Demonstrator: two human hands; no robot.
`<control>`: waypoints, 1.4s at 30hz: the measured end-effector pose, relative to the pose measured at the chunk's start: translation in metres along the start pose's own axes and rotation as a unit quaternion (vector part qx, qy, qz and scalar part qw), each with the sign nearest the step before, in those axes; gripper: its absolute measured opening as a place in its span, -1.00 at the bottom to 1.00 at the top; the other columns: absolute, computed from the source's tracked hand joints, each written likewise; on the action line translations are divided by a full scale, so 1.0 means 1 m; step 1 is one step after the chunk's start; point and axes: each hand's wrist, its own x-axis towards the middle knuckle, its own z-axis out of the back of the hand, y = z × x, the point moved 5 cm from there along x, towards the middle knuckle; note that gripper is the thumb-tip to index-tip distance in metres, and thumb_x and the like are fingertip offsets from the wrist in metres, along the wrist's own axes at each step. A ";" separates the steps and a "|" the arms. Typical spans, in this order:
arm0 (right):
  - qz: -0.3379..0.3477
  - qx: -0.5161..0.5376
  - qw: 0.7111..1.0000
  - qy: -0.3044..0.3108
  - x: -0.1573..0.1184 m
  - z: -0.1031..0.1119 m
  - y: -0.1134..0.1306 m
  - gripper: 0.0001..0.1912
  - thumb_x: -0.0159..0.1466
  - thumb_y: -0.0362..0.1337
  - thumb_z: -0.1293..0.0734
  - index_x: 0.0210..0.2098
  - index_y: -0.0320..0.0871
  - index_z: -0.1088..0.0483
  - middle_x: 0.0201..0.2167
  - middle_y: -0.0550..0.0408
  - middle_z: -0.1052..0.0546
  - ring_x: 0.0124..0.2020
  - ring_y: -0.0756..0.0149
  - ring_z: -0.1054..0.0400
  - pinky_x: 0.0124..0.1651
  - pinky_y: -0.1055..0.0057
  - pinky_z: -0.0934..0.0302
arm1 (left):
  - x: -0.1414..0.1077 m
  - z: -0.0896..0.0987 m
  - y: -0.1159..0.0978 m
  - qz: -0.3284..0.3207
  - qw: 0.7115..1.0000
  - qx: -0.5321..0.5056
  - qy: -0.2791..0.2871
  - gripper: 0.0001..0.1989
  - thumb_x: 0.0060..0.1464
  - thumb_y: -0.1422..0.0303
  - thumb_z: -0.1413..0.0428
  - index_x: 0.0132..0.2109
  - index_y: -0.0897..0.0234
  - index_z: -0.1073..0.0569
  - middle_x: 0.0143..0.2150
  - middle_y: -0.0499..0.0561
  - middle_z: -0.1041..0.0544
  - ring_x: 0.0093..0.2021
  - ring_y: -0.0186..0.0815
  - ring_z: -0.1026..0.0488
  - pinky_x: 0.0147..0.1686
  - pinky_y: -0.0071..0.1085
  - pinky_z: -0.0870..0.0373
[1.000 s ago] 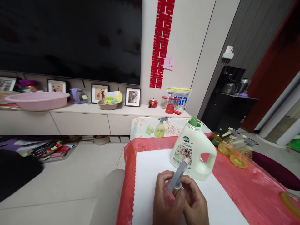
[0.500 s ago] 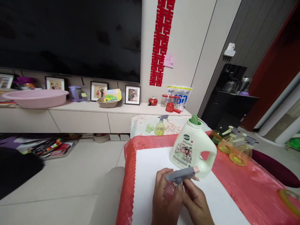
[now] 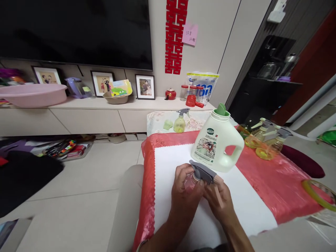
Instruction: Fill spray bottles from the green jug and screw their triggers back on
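Above the white sheet, my left hand (image 3: 181, 199) is closed around a small, clear pink spray bottle (image 3: 190, 183). My right hand (image 3: 223, 201) is closed on the grey spray head (image 3: 204, 172) at the bottle's neck, its fingers partly hidden behind it. A pale pink trigger (image 3: 218, 196) hangs from the head near my right palm. Whether the head is fully seated on the neck, I cannot tell. Just beyond my hands stands a pale green detergent jug (image 3: 224, 140), its green pouring spout (image 3: 221, 109) exposed at the top.
The white sheet (image 3: 168, 168) lies on a red plastic cover (image 3: 265, 185). A yellowish spray bottle (image 3: 179, 124) stands at the back; several more (image 3: 265, 152) stand on the right. A tape roll (image 3: 319, 193) lies near the right edge. A low cabinet (image 3: 89, 120) stands behind.
My view has tilted downward. The spray head has turned, its nozzle end now angled down to the right, and its trigger shows. My left hand still holds the pink bottle.
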 end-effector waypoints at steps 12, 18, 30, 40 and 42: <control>0.048 -0.021 0.997 0.058 0.013 0.011 -0.006 -0.68 0.44 -0.08 -0.32 0.03 -0.15 -0.51 -0.12 0.01 -0.40 -0.18 0.36 -0.32 0.15 0.42 -0.29 | -0.008 0.001 0.010 -0.006 0.997 0.023 0.076 -0.71 0.29 0.32 -0.09 0.13 0.08 -0.46 0.08 0.06 -0.36 0.13 -0.18 -0.40 0.12 -0.22 -0.38; 0.103 -0.080 0.991 0.032 0.011 0.012 0.005 -0.75 0.42 -0.14 -0.29 -0.15 -0.20 -0.50 -0.41 0.09 -0.31 -0.40 0.44 -0.18 0.03 0.47 -0.31 | -0.008 -0.001 0.009 -0.026 0.995 0.041 0.089 -0.73 0.35 0.28 0.00 0.13 0.11 -0.43 0.09 0.10 -0.35 0.13 -0.15 -0.38 0.15 -0.16 -0.34; 0.131 -0.161 0.978 -0.024 0.006 0.009 0.014 -0.69 0.42 -0.16 -0.23 -0.35 -0.25 -0.41 -0.49 0.08 -0.25 -0.37 0.37 -0.23 -0.12 0.47 -0.30 | -0.006 -0.003 0.009 -0.012 0.989 0.092 0.119 -0.70 0.36 0.29 0.05 0.18 0.16 -0.36 0.15 0.14 -0.36 0.16 -0.10 -0.34 0.20 -0.05 -0.29; 0.148 -0.181 0.971 -0.046 0.005 0.008 0.009 -0.78 0.37 -0.20 -0.34 -0.10 -0.20 -0.51 -0.35 0.05 -0.39 -0.22 0.30 -0.36 -0.09 0.46 -0.35 | 0.005 0.005 0.009 0.057 0.986 -0.017 0.156 -0.65 0.29 0.29 0.00 0.16 0.23 -0.44 0.20 0.17 -0.39 0.25 -0.10 -0.33 0.30 -0.10 -0.24; 0.148 -0.187 0.970 -0.042 0.006 0.010 0.009 -0.78 0.34 -0.21 -0.37 -0.08 -0.19 -0.52 -0.30 0.05 -0.42 -0.20 0.31 -0.37 -0.06 0.47 -0.35 | 0.010 0.005 0.009 0.066 0.986 -0.045 0.149 -0.67 0.29 0.26 0.01 0.09 0.27 -0.47 0.16 0.19 -0.42 0.23 -0.11 -0.36 0.29 -0.13 -0.25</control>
